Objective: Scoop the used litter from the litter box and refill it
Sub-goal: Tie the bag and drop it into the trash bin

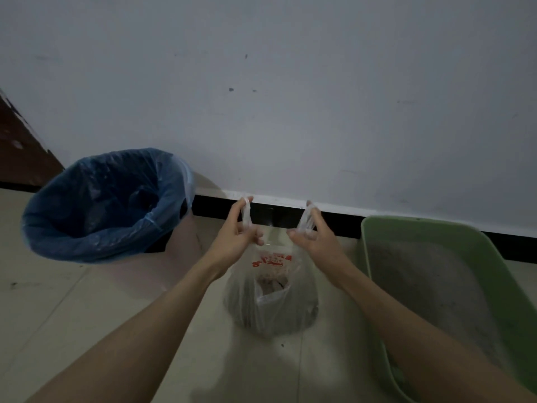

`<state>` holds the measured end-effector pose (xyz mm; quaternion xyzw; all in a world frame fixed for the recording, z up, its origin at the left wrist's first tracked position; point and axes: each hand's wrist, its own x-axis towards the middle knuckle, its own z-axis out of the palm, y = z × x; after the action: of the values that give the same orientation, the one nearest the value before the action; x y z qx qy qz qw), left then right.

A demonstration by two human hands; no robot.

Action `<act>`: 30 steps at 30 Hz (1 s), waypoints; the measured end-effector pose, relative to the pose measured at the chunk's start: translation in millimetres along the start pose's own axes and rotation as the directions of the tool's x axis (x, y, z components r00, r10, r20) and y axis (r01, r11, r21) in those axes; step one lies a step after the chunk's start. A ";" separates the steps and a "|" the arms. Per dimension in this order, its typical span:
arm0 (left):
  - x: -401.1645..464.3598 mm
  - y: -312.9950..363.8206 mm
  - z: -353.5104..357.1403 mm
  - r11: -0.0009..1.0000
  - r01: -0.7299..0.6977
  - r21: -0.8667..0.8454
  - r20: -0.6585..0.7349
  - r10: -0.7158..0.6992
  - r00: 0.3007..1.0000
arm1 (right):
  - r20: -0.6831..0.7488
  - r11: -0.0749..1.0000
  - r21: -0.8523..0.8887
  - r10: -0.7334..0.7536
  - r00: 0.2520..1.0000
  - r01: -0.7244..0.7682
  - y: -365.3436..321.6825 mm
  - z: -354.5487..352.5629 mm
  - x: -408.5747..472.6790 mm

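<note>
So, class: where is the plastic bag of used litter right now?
The plastic bag sits centre of the head view, between the blue-lined bin and green litter box, its handles held by the left hand and right hand.

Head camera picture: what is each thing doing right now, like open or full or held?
Clear plastic bag with red print: open at the top, dark litter inside, held up by both handles.
Left hand: grips the left handle.
Right hand: grips the right handle.
Bin with blue plastic liner: open, no lid.
Green plastic litter box: holds grey litter.
</note>
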<state>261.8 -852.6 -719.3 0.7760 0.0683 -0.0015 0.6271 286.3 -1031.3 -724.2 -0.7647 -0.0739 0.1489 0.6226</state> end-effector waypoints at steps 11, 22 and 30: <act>7.9 -32.4 10.7 0.998 0.062 0.032 -0.199 -0.055 0.978 | -0.228 0.948 -0.282 -0.215 0.950 0.146 38.2 26.1 -24.2; 14.8 -38.2 -11.3 0.995 0.036 -0.093 -0.295 -0.062 0.954 | -0.071 0.791 -0.565 -0.330 0.941 0.235 52.4 4.5 -52.4; 3.8 -36.7 -18.7 1.000 -0.003 -0.013 -0.240 0.000 0.971 | -0.078 0.879 -0.476 -0.013 0.997 -0.025 94.1 -25.3 -61.1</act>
<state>260.0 -826.5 -751.3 0.7663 0.1432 0.0934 0.6193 229.8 -1093.2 -803.1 -0.8999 -0.0814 0.0979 0.4172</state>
